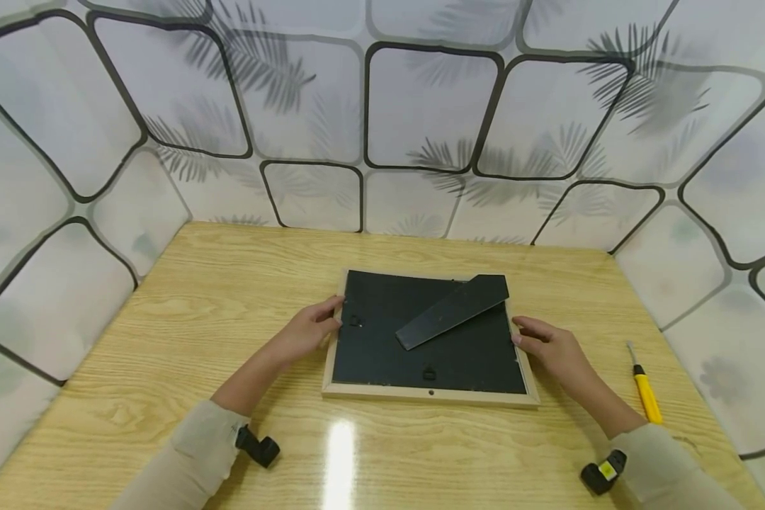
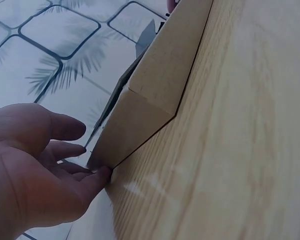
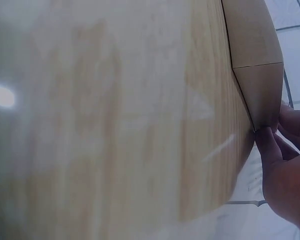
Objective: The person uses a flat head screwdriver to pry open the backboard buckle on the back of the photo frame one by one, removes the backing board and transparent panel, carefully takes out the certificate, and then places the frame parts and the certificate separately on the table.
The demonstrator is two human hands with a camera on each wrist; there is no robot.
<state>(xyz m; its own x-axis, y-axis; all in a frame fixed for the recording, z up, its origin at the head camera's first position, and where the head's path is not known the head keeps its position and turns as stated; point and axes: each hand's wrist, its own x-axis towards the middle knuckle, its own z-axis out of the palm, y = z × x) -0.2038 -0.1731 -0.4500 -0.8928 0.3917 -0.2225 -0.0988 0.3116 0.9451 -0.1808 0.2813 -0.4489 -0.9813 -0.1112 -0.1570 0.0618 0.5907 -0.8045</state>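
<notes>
A picture frame (image 1: 389, 390) with a pale wooden border lies face down on the table. Its black backing board (image 1: 376, 354) carries a black stand leg (image 1: 452, 312), set diagonally, and two small hangers. My left hand (image 1: 306, 329) holds the left side, thumb near the backing and fingertips low on the wooden edge in the left wrist view. On the opposite side, my right hand (image 1: 554, 350) grips the border between thumb and fingers. In the right wrist view its fingertips (image 3: 266, 140) are at the lower edge of the frame's corner. The frame's front is hidden.
A screwdriver (image 1: 647, 397) with a yellow handle lies to the right, beyond my right forearm. The wood-grain table (image 1: 242, 283) meets patterned walls (image 1: 430, 106) at the back and both sides. Small black cameras (image 1: 261, 450) sit on both wrists.
</notes>
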